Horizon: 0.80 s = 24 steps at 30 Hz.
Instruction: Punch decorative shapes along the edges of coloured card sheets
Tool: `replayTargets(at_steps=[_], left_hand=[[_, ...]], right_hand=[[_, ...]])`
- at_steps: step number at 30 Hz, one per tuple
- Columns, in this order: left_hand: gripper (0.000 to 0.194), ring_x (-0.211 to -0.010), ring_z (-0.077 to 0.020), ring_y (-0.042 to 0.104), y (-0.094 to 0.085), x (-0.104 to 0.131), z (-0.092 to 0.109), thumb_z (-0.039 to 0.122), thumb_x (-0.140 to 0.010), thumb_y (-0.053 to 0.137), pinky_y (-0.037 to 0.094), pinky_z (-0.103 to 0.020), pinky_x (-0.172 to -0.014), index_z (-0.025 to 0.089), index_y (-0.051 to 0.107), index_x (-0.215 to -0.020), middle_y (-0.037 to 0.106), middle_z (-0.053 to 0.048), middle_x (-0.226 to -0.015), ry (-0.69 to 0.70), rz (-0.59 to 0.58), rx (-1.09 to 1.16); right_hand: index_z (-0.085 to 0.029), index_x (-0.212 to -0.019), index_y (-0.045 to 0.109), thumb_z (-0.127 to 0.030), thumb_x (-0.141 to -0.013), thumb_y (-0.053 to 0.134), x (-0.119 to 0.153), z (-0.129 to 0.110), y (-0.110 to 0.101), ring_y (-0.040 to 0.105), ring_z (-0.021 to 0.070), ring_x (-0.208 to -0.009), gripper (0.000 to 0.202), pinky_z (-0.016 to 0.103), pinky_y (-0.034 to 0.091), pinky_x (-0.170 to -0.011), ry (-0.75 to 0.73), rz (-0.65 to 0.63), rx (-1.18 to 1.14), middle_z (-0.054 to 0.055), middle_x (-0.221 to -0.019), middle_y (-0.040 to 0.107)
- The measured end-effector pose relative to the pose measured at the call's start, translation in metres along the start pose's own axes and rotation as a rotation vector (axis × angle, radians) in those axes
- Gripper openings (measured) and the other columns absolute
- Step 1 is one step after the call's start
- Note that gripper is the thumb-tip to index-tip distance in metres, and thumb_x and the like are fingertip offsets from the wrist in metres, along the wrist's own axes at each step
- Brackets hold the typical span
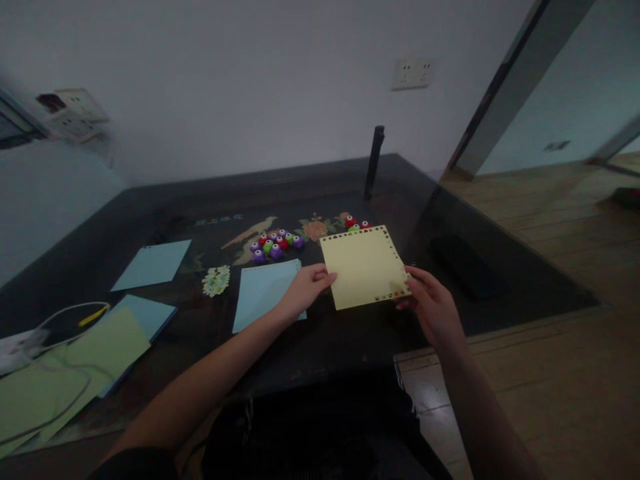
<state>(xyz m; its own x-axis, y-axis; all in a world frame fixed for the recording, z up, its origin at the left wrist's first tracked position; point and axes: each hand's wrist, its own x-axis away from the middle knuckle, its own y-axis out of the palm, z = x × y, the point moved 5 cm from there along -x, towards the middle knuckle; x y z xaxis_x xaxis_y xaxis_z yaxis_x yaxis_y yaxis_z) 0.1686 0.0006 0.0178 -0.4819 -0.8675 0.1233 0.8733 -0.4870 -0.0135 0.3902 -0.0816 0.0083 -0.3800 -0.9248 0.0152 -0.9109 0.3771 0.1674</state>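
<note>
Between my two hands is a yellow sheet of paper [363, 270] with small shapes punched along its top, right and part of its bottom edge. My left hand [313, 283] pinches its left edge. My right hand [431, 300] grips the lower right corner, with some fingers hidden beneath the sheet. Just left of it, light blue sheets [263, 293] lie on the dark table, partly under my left forearm. Small purple, red and green eye-topped pieces [276, 251] are clustered behind them. A few more red and green pieces [350, 221] show past the yellow sheet's top edge.
A pile of paper scraps [216, 281] and another blue sheet [155, 265] lie to the left. Green sheets [85, 367] and a white cable [55, 313] occupy the near left. A black upright post [374, 163] stands at the back; a dark flat object [467, 265] rests at right.
</note>
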Motion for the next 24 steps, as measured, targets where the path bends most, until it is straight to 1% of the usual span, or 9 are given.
replayTargets(at_steps=[3,8,10,11,14,16,18,20,24], left_hand=[[0.024,-0.074,-0.0170,0.063,0.001,-0.002,0.002,0.035,-0.078,0.060,0.047,-0.028,-0.067,0.013,0.064,-0.087,0.070,-0.005,-0.078,0.048,-0.027,-0.122],[0.018,-0.065,-0.0147,0.061,0.006,-0.017,0.011,0.032,-0.080,0.056,0.046,-0.026,-0.061,0.015,0.059,-0.075,0.065,-0.002,-0.068,0.170,0.017,-0.287],[0.012,-0.061,-0.0128,0.060,0.009,-0.026,0.014,0.027,-0.079,0.057,0.047,-0.025,-0.061,0.015,0.057,-0.080,0.063,0.000,-0.065,0.192,0.049,-0.280],[0.013,-0.059,-0.0120,0.059,0.011,-0.031,0.016,0.024,-0.078,0.058,0.047,-0.025,-0.061,0.015,0.056,-0.087,0.063,0.001,-0.065,0.196,0.071,-0.268],[0.042,-0.057,-0.0112,0.059,0.018,-0.042,0.019,0.020,-0.076,0.061,0.047,-0.025,-0.061,0.017,0.044,-0.115,0.062,0.003,-0.066,0.228,0.144,-0.272],[0.055,-0.058,-0.0117,0.059,0.023,-0.046,0.021,0.019,-0.076,0.061,0.046,-0.025,-0.062,0.018,0.036,-0.125,0.062,0.003,-0.066,0.274,0.170,-0.333],[0.051,-0.060,-0.0125,0.059,0.028,-0.046,0.021,0.020,-0.077,0.059,0.045,-0.025,-0.062,0.019,0.037,-0.124,0.062,0.003,-0.067,0.308,0.163,-0.437],[0.041,-0.062,-0.0136,0.059,0.033,-0.045,0.019,0.021,-0.078,0.058,0.044,-0.025,-0.061,0.020,0.043,-0.116,0.062,0.003,-0.067,0.317,0.132,-0.559],[0.029,-0.064,-0.0156,0.061,0.036,-0.044,0.010,0.020,-0.078,0.057,0.041,-0.025,-0.060,0.022,0.049,-0.106,0.063,0.002,-0.068,0.274,0.090,-0.734]], right_hand=[[-0.016,-0.102,0.061,-0.036,-0.065,0.075,-0.008,0.002,-0.004,0.056,0.0121,-0.056,0.045,0.023,0.049,-0.042,-0.001,0.026,0.082,-0.002,-0.068,0.059],[-0.015,-0.100,0.061,-0.034,-0.067,0.070,-0.022,-0.003,-0.012,0.052,0.0112,-0.053,0.040,0.023,0.045,-0.041,-0.113,0.062,0.276,-0.002,-0.064,0.057],[-0.014,-0.099,0.061,-0.034,-0.068,0.069,-0.029,-0.006,-0.017,0.050,0.0105,-0.050,0.038,0.022,0.042,-0.040,-0.152,0.074,0.326,-0.002,-0.062,0.056],[-0.014,-0.100,0.061,-0.034,-0.068,0.068,-0.032,-0.008,-0.020,0.050,0.0104,-0.049,0.038,0.022,0.042,-0.040,-0.168,0.077,0.348,-0.002,-0.062,0.056],[-0.015,-0.106,0.060,-0.035,-0.069,0.067,-0.043,-0.013,-0.028,0.051,0.0118,-0.049,0.043,0.025,0.045,-0.044,-0.212,0.084,0.417,-0.002,-0.062,0.056],[-0.015,-0.111,0.058,-0.035,-0.070,0.065,-0.048,-0.014,-0.031,0.052,0.0130,-0.050,0.047,0.028,0.046,-0.048,-0.240,0.089,0.499,-0.002,-0.062,0.056],[-0.014,-0.111,0.060,-0.035,-0.071,0.064,-0.051,-0.015,-0.034,0.052,0.0137,-0.052,0.045,0.029,0.046,-0.052,-0.274,0.101,0.617,-0.001,-0.063,0.057],[-0.014,-0.106,0.062,-0.036,-0.071,0.063,-0.051,-0.014,-0.034,0.051,0.0141,-0.053,0.041,0.029,0.044,-0.054,-0.302,0.109,0.716,0.000,-0.063,0.057],[-0.014,-0.102,0.064,-0.036,-0.073,0.061,-0.052,-0.007,-0.035,0.051,0.0149,-0.055,0.036,0.029,0.044,-0.055,-0.304,0.108,0.774,0.001,-0.064,0.057]])
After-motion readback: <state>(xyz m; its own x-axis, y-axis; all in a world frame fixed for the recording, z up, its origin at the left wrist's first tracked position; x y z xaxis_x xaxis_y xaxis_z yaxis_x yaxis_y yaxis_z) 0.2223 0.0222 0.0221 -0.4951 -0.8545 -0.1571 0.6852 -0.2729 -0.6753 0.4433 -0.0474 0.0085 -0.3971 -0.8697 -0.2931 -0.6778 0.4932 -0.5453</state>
